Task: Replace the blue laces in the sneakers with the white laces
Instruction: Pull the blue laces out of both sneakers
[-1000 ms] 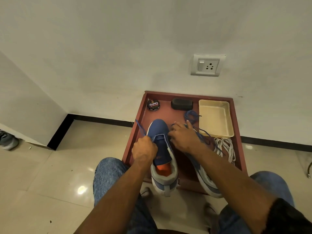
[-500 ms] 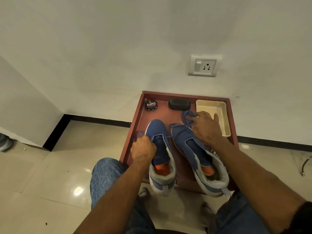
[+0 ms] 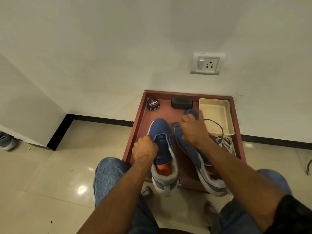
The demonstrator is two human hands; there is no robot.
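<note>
Sneakers crowd the red tray [image 3: 135, 132]: left sneaker [image 3: 162, 132] gripped at its side by the left hand [image 3: 145, 150], right sneaker [image 3: 190, 149] under the right hand [image 3: 194, 130], which pinches the blue lace [image 3: 217, 127] (looping toward the cream tub [image 3: 228, 119]). White laces [image 3: 228, 144] lie against the tray's right rim.

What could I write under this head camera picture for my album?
Both hands, left hand and right hand, pull a blue lace from two blue sneakers on a red tray.
</note>
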